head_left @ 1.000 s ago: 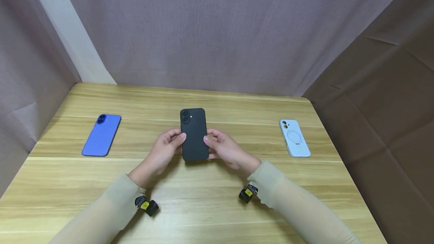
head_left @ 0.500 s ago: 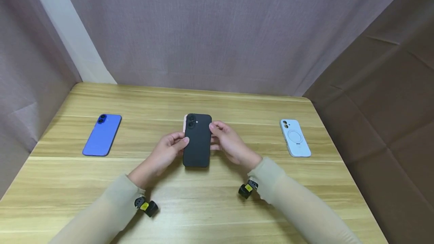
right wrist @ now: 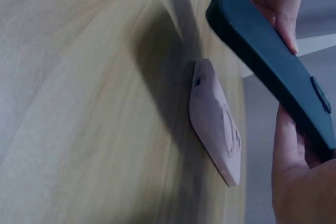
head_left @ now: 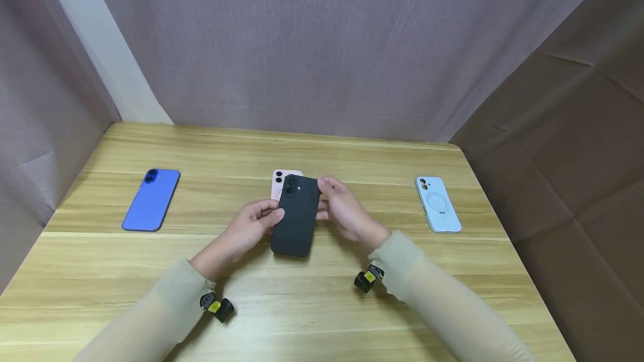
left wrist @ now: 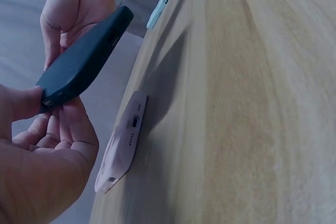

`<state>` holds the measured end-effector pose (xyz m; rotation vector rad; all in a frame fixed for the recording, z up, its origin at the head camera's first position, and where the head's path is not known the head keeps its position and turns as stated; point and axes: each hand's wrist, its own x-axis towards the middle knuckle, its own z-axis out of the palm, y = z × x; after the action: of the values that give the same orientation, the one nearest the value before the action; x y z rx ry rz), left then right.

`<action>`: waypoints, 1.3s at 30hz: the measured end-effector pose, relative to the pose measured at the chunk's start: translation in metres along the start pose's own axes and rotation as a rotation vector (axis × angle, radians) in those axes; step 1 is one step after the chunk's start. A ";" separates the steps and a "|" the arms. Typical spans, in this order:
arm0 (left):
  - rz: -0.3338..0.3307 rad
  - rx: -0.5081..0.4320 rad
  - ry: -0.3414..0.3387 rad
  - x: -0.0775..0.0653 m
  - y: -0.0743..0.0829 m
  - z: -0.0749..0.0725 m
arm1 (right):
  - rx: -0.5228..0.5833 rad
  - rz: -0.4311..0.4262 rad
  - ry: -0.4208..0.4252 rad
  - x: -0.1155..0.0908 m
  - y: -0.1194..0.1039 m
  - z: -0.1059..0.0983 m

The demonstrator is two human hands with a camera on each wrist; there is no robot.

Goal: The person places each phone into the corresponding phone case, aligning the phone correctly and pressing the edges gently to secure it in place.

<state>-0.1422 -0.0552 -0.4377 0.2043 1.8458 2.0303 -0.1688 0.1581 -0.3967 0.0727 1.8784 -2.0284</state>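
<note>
A black phone (head_left: 298, 222), which looks cased, is held in the air near the table's middle, its camera side facing up. My left hand (head_left: 246, 230) pinches its left long edge, thumb on the back. At its upper right corner my right hand (head_left: 346, 211) grips it between thumb and fingers. Below lies a pink phone case (right wrist: 212, 116) with a ring on its back, flat on the table; the black phone partly covers it in the head view. Both wrist views show a gap between the black phone (left wrist: 84, 59) and the pink case (left wrist: 122, 145).
On the left of the wooden table (head_left: 322, 317) lies a blue phone (head_left: 151, 201), back up. A light blue phone case (head_left: 437, 205) with a ring lies on the right. Grey curtains (head_left: 302, 43) hang behind the table, and brown cloth (head_left: 568, 155) hangs at right.
The black phone has moved towards me and slightly right, tilting clockwise, and the pink case has come into sight behind it. My right hand has shifted up its edge to the upper corner.
</note>
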 end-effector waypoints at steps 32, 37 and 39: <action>-0.016 0.154 -0.213 0.000 -0.005 0.000 | -0.040 -0.032 0.136 0.003 0.004 -0.012; -0.006 0.217 -0.210 0.000 -0.004 0.001 | -0.022 -0.015 0.114 0.003 0.004 -0.015; 0.006 0.258 -0.206 0.001 -0.003 0.002 | -0.020 -0.007 0.116 0.004 0.004 -0.016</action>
<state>-0.1416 -0.0524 -0.4403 0.4711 1.9688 1.6974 -0.1744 0.1729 -0.4031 0.1821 1.9701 -2.0501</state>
